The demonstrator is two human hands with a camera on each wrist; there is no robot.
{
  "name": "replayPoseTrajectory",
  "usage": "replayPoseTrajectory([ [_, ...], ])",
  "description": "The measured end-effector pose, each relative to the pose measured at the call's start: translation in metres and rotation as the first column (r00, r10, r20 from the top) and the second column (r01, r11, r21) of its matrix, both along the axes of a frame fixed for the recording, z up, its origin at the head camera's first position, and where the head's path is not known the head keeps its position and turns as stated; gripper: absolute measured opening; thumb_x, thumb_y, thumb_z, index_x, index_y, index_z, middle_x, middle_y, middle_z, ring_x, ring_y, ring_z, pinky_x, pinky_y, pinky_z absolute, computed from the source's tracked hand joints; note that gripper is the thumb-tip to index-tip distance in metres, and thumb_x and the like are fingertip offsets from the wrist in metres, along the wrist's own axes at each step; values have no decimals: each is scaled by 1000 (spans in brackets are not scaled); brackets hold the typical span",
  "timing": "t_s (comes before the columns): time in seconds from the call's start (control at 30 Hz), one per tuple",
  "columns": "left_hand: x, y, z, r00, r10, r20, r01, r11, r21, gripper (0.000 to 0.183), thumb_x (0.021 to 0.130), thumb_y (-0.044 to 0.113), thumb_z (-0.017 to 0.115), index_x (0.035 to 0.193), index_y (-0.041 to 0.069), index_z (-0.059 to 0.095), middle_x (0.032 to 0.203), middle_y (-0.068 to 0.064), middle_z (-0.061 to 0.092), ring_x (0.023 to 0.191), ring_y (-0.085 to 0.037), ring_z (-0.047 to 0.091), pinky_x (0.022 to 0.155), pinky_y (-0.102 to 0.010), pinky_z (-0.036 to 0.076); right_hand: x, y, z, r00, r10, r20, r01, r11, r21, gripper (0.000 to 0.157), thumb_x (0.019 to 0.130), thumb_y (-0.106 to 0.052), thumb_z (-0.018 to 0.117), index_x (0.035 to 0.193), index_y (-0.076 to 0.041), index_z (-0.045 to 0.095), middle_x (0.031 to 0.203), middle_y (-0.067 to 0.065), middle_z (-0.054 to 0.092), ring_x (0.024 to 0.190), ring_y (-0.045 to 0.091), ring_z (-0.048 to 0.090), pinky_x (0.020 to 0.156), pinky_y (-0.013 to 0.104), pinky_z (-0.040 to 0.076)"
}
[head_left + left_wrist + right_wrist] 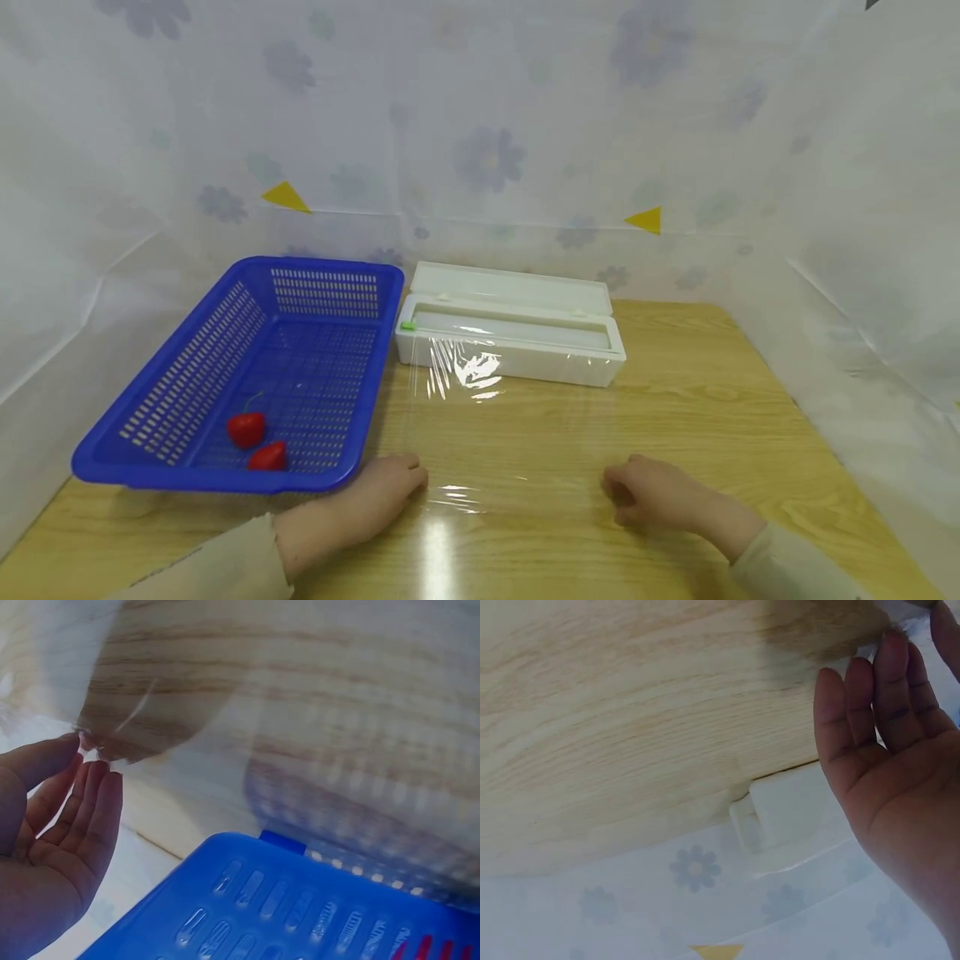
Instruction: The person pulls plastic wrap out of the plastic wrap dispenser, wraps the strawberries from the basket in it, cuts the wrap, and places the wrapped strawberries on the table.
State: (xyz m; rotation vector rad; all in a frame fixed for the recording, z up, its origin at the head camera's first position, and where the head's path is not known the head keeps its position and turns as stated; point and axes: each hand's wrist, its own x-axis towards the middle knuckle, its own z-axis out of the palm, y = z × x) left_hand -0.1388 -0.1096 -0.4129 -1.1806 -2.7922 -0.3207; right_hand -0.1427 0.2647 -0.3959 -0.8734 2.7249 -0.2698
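A sheet of clear plastic wrap (517, 433) stretches from the white wrap dispenser (510, 362) toward me, above the table. My left hand (375, 500) pinches its near left corner between thumb and fingertips; the left wrist view shows this hand (67, 817) at the film's edge. My right hand (663, 496) pinches the near right corner. In the right wrist view, that hand (900, 742) has its fingers extended, with the thumb partly cut off by the frame. The dispenser's lid (513, 287) stands raised, and a green slider (407, 326) sits at its left end.
A blue plastic basket (386, 333) stands left of the dispenser, its near right corner close to my left wrist. Inside lie two small red fruits or vegetables (246, 429), one with a thin stem. Patterned white sheeting (487, 100) encloses the wooden table (675, 400) at back and sides.
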Motion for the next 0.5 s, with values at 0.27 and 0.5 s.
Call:
replayPoseTrajectory([
  [0.27, 5, -1, 7, 999, -15, 42, 17, 998, -53, 7, 75, 2, 65, 77, 8, 63, 72, 1, 54, 62, -14, 53, 57, -24, 46, 14, -9, 1, 982, 53, -183, -47, 998, 42, 39, 79, -44, 69, 101, -12, 64, 97, -1, 60, 82, 13, 58, 64, 29, 52],
  [0.5, 15, -5, 21, 990, -53, 129, 69, 991, -119, 12, 78, 12, 65, 68, 12, 59, 66, 4, 53, 56, -10, 49, 52, -25, 42, 34, -4, -3, 999, 23, 45, -29, 990, 138, 91, 77, -69, 51, 140, -3, 40, 146, 22, 36, 128, 40, 43, 96, 57, 41],
])
